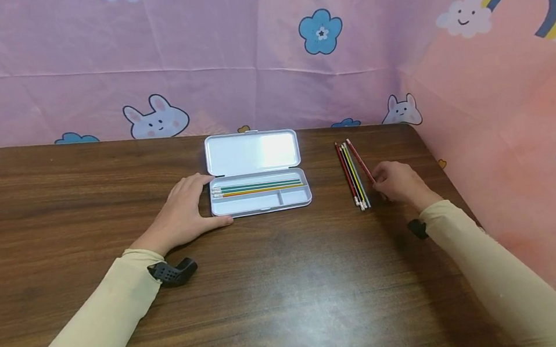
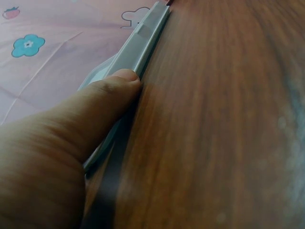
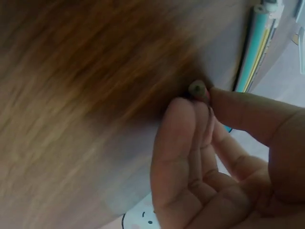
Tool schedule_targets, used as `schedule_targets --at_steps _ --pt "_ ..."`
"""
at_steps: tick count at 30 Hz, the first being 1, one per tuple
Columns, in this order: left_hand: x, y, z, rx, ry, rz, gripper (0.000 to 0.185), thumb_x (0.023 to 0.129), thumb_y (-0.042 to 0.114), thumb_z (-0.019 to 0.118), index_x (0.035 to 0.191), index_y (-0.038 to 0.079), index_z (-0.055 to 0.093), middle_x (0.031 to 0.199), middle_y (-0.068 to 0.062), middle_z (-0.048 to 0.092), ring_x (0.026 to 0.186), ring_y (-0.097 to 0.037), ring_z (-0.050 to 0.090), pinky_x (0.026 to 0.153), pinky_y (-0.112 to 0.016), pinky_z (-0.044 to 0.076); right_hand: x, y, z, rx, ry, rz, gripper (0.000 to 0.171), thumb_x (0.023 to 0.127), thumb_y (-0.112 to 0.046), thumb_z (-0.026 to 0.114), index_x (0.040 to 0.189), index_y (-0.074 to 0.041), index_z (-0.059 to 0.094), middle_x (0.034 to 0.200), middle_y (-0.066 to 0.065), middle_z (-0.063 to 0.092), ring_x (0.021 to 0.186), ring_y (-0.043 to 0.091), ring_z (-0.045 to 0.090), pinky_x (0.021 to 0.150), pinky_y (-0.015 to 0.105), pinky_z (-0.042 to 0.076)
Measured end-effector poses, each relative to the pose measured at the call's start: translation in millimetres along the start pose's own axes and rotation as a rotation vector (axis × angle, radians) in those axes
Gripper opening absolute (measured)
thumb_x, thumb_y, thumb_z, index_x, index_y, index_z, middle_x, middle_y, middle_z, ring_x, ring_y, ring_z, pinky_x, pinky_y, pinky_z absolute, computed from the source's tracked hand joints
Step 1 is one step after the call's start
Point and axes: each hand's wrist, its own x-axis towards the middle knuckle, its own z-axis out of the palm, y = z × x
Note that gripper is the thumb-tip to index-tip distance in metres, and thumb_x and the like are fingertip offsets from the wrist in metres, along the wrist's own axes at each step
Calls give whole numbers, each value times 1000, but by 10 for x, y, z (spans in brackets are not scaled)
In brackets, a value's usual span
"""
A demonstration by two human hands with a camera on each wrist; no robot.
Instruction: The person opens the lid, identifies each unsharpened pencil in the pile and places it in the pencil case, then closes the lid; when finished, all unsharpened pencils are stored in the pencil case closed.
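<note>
Right hand pinching one red pencil between thumb and fingertips, lifting from a row of about five pencils. Left hand flat, steadying the open pencil case. Three pencils already in; loose ones left.

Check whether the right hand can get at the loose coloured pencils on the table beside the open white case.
Probably yes. The right hand already sits against the row of coloured pencils, pinching the red one at its edge. Only bare wooden table surrounds them; the open white pencil case lies apart.
</note>
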Motion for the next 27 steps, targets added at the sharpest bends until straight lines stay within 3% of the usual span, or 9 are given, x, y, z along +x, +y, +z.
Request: schedule_targets --at_steps 3,11,18,27 --pt "-1 5 -4 -4 -4 -2 99 80 64 81 153 8 42 154 -14 44 145 -35 34 124 -60 19 -14 -7 15 -18 29 0 27 99 -11 63 122 3 62 87 13 71 70 20 65 61 30 50" --pt "1 -9 -27 -5 -10 -5 101 80 66 79 153 8 41 156 -15 41 147 -36 32 124 -60 17 -12 -26 74 -60 101 -11 23 99 -11 61 117 4 66 101 20 69 86 30 64 72 41 54" --pt "-8 -8 -29 -8 -12 -8 101 80 66 79 153 7 41 155 -15 42 148 -36 32 124 -60 17 3 -20 87 -43 105 -7 23 98 -10 60 116 5 65 100 19 69 82 28 64 68 38 54" --pt "-2 12 -16 -4 -9 0 100 80 65 80 153 8 41 154 -15 43 146 -35 33 123 -60 20 -21 29 101 -55 156 -45 24 95 -9 61 112 6 68 98 18 71 84 29 63 73 41 53"
